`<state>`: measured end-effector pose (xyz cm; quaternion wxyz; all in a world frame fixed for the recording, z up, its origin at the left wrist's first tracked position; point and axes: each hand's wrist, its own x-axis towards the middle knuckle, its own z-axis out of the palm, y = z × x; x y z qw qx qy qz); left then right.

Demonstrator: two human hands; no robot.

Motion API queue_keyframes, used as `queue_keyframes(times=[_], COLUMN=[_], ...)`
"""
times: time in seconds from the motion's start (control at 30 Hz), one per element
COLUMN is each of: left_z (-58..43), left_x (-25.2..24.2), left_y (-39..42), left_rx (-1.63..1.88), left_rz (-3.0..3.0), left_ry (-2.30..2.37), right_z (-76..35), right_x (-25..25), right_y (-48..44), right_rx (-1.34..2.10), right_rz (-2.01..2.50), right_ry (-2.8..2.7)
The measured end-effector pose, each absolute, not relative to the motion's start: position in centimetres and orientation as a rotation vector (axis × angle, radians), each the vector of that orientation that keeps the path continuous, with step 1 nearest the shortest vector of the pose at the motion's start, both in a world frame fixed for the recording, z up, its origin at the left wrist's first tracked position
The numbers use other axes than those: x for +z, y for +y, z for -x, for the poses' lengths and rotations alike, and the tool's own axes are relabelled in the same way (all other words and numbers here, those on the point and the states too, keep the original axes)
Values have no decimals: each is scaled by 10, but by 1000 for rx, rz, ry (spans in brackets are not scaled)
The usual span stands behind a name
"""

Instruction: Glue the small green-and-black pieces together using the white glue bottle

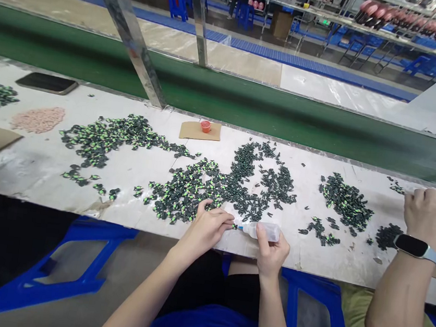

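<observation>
Right hand (274, 251) grasping translucent plastic squeeze bottle (270, 232), blue tip (240, 227) pointing left; left hand (209, 225) pinching small black-green piece (235, 227) by tip.

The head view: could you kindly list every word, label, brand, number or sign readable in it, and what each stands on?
No text can be read anywhere.
Clear bottle in the right hand: no legible marking.
Co-worker's watch: nothing readable on its dark face.
Small green patch in the background: too small and blurred to tell.
</observation>
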<state>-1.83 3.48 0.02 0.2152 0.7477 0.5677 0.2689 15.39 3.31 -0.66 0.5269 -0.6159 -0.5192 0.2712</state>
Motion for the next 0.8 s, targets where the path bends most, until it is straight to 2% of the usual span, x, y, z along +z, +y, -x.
queue_keyframes(times=[0.8], left_z=[19], left_x=[3], left_y=[35], left_rx=[713], left_rz=[-2092], left_ry=[1574], right_z=[-154], right_x=[-8], right_y=[32], right_rx=[679], right_rz=[1484], right_ry=[-1198])
